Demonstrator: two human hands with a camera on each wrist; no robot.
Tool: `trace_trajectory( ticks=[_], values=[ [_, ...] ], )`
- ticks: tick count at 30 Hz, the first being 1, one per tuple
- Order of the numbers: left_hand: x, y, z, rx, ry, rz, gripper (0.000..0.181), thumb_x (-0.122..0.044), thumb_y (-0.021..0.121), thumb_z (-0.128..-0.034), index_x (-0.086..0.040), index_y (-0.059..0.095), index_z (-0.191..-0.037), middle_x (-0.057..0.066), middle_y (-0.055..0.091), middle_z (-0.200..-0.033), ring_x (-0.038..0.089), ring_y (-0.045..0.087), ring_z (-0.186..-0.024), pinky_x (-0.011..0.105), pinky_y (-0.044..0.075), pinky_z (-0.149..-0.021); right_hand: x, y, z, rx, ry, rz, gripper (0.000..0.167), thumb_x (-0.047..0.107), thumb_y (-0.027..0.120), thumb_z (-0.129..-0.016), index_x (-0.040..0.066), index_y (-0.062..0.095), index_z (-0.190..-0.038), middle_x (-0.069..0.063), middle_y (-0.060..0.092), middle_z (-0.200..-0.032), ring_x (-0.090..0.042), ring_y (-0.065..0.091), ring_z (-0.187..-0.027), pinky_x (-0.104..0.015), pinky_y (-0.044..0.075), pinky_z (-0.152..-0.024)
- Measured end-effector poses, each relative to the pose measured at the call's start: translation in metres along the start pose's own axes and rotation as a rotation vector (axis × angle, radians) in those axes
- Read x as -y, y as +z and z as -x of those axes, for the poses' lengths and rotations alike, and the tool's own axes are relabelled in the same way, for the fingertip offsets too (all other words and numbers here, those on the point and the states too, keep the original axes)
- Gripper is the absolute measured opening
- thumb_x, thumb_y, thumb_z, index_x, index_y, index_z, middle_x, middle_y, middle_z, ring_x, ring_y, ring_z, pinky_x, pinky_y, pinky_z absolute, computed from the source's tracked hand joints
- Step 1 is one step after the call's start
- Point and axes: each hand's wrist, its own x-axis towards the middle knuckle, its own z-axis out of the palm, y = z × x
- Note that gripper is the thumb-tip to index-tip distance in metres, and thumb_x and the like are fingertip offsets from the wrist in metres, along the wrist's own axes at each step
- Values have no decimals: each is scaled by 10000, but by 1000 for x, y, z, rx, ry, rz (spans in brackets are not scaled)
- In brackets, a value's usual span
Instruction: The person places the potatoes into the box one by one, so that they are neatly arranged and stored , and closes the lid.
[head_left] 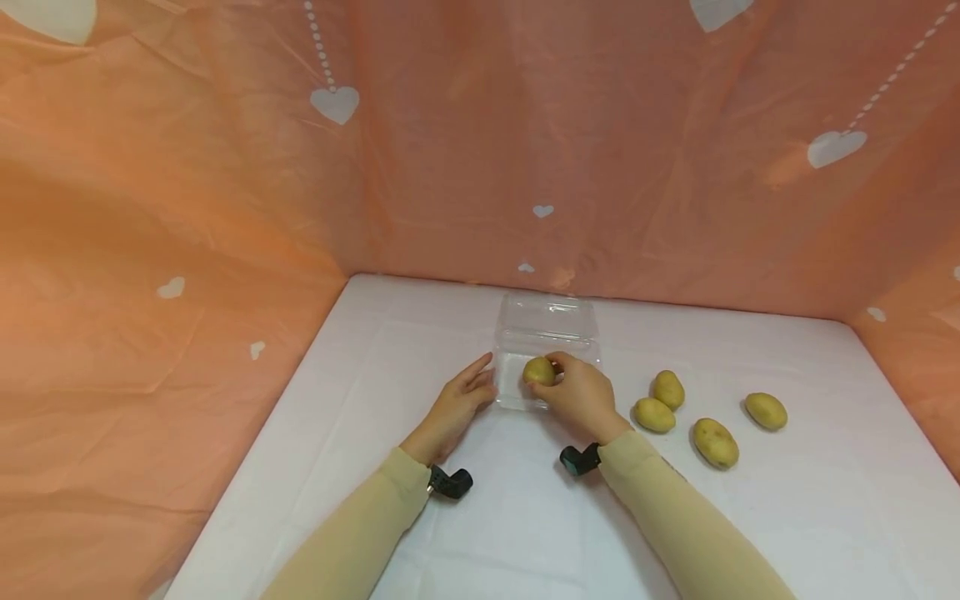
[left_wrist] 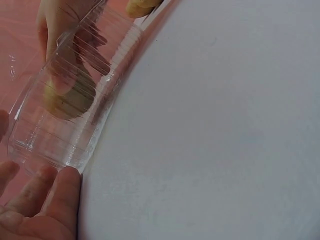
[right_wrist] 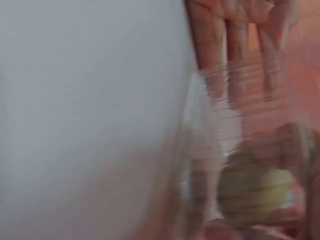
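Note:
A clear plastic box (head_left: 512,390) stands with its lid (head_left: 547,315) folded back toward the curtain. The right hand (head_left: 581,395) pinches a potato (head_left: 538,372) between thumb and fingers, inside or just over the box's base. Through the ribbed clear wall, the left wrist view shows that potato (left_wrist: 70,97), and the right wrist view shows it (right_wrist: 252,192) blurred. At the box's left side is the left hand (head_left: 452,410), fingers extended; its fingertips touch or nearly touch the wall in the left wrist view (left_wrist: 42,205).
Right of the box on the white tabletop (head_left: 360,375) lie several potatoes: two close together (head_left: 668,390) (head_left: 655,415), a larger one (head_left: 716,443) nearer the front, and another (head_left: 766,412) farther right. An orange curtain (head_left: 450,167) with white hearts surrounds the back and sides.

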Motion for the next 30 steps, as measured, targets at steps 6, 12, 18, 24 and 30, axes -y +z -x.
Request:
trace_trajectory(
  ticks=[6,12,18,24,30],
  values=[
    [0,2,-1,19,2,22,622,-21,567,-933,-129,351,-1507,201,379,-1485,265,343,-1373,399,372,-1082,5,-6,-11,146,65,-35,594,404,774,-786,42,619,-1232,-93,683,-1018,-235,618,-892,-412,503,-756],
    [-1,0,0,25,9,30,609,-16,568,-939,-105,353,-1503,211,379,-1482,266,335,-1379,393,375,-1080,14,2,-21,167,73,-174,573,298,801,-794,-43,601,-1208,-156,666,-1049,-252,611,-906,-383,522,-804],
    [-2,-3,0,20,0,8,618,-36,576,-943,-126,345,-1509,198,410,-1466,264,377,-1351,361,406,-1056,23,12,-28,110,108,-193,534,260,821,-783,-49,596,-1157,-155,653,-1016,-272,603,-912,-399,513,-817],
    [-2,-4,0,34,-4,-5,625,-31,585,-932,-130,355,-1504,192,420,-1457,262,404,-1326,342,419,-1041,26,15,-30,78,93,-198,454,226,835,-769,-35,609,-1063,-116,650,-911,-243,589,-826,-374,507,-752],
    [2,-5,-1,36,12,-33,634,-38,601,-920,-135,366,-1500,199,426,-1447,269,419,-1314,328,439,-1020,27,19,-29,53,88,-189,416,231,836,-770,-21,612,-1014,-109,643,-869,-237,586,-794,-374,505,-729]
  ],
)
